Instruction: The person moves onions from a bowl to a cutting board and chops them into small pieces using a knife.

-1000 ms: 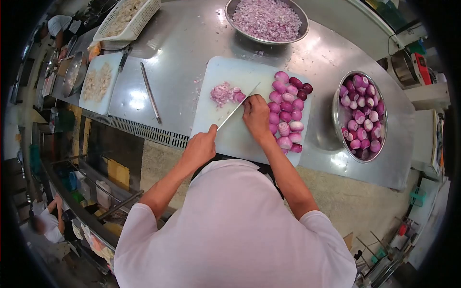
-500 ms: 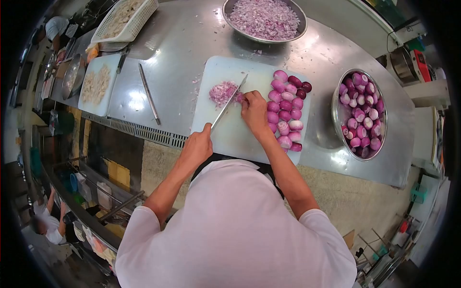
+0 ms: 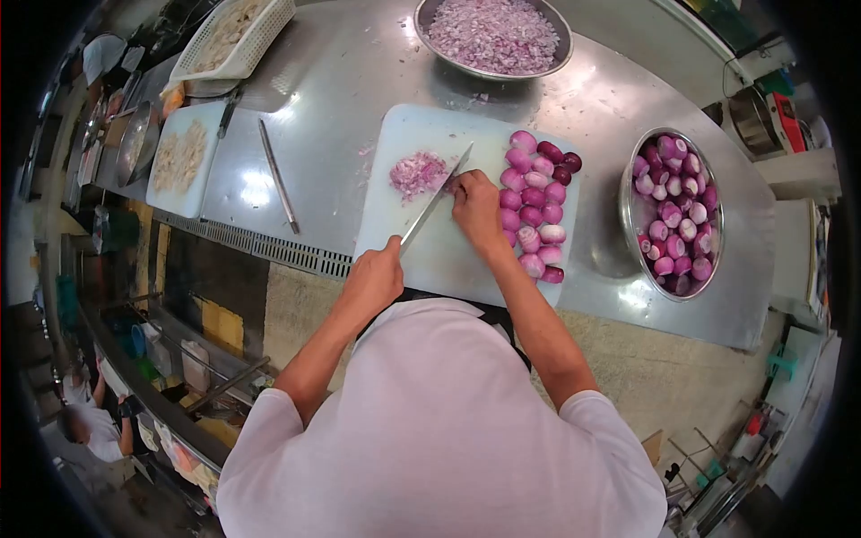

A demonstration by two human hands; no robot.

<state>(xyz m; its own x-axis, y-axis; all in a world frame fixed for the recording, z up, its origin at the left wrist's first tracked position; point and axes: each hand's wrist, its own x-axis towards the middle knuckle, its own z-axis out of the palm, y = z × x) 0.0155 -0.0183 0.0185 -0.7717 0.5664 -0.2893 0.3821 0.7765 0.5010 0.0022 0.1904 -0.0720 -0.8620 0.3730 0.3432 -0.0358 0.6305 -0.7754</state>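
Observation:
My left hand (image 3: 372, 276) is closed round the handle of a knife (image 3: 437, 195), whose blade slants up to the right over the white cutting board (image 3: 430, 254). The fingers of my right hand (image 3: 475, 204) are bunched against the blade's right side, pressed on a small piece of onion mostly hidden under them. Left of the blade lies a pile of chopped onion (image 3: 416, 175). Rows of peeled purple onions (image 3: 531, 215) cover the board's right part.
A metal bowl of whole onions (image 3: 625, 211) stands right, another of chopped onion (image 3: 567, 56) at the back. To the left are a steel rod (image 3: 279, 177), a second board (image 3: 209, 121) with pale pieces and a white basket (image 3: 260, 54). People (image 3: 103, 435) stand lower left.
The knife and my left hand have shifted slightly to the right. My right hand has moved little, its fingers still bunched at the blade. A person at lower left has moved.

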